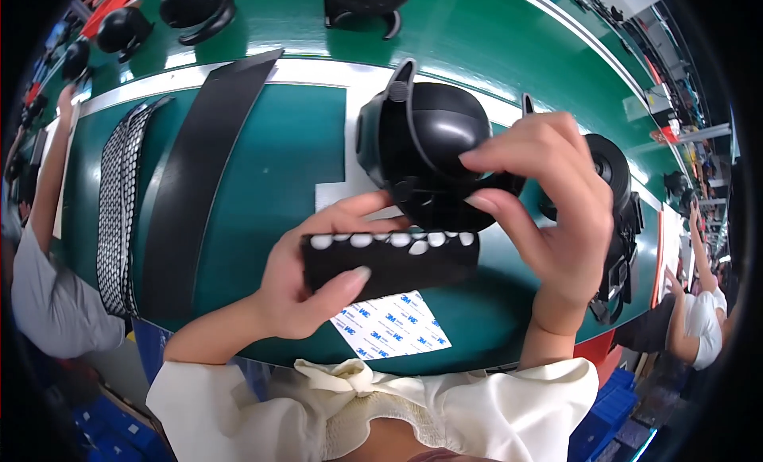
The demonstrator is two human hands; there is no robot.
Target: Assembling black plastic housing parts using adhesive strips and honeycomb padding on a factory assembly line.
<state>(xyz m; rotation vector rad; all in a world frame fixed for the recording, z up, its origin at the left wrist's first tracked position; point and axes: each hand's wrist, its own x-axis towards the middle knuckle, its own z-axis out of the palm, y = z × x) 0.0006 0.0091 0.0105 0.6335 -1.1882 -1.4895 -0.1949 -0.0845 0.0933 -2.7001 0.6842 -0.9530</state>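
Here, in the head view, I see the left hand (306,291) pinching a black foam strip (389,263) edged with white dots, thumb on top. The right hand (548,216) clasps the black domed housing (425,156), just above the strip, over the green table (278,168).

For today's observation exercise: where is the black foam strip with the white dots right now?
In the head view, the black foam strip sits at centre, pinched in the left hand, just below the black helmet the right hand touches.
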